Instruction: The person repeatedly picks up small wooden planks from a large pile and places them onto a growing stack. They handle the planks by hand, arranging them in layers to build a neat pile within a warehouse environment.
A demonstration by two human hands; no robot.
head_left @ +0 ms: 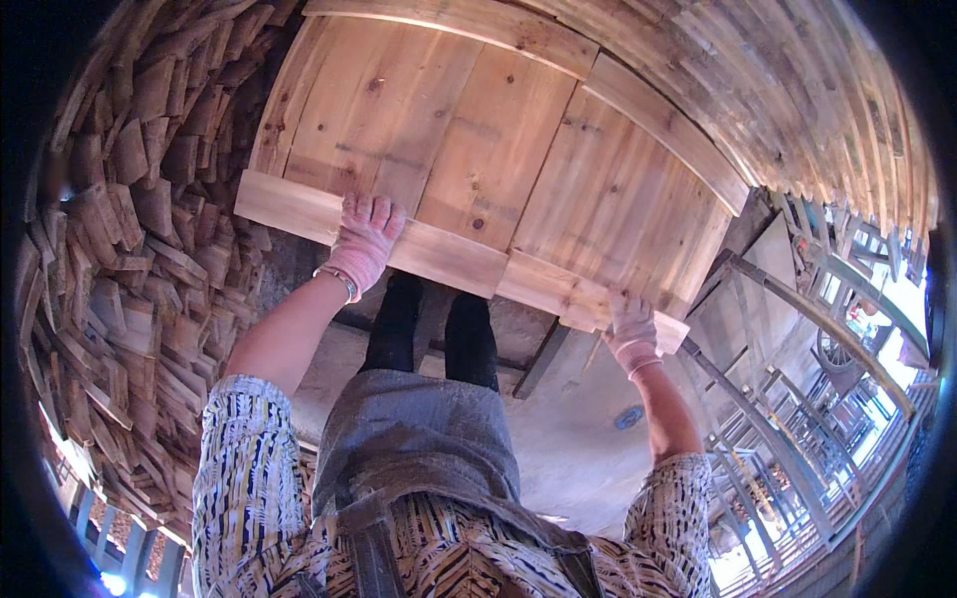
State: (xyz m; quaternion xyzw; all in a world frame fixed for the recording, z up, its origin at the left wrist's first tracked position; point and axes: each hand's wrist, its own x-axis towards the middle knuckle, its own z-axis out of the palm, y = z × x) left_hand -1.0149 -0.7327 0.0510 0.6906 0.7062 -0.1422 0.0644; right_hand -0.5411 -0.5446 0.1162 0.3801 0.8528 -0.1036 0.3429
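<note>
In front of me lies a large panel of pale, knotty wooden boards (488,130) set side by side. Two lighter strips run along its near edge, a left wooden strip (449,254) and a right wooden strip (553,282), meeting end to end near the middle. My left hand (364,242), in a pinkish work glove, is closed over the left strip with its fingertips on top. Gloved too, my right hand (632,327) grips the right strip close to its outer end. The thumbs and undersides of both hands are hidden.
Stacked wood offcuts (140,279) rise at the left. Long stacked planks (768,80) fill the far right. Metal frames (797,429) and a spoked wheel (839,346) stand at the right, beyond the concrete floor (568,439). A dark bar (541,359) juts out below the panel.
</note>
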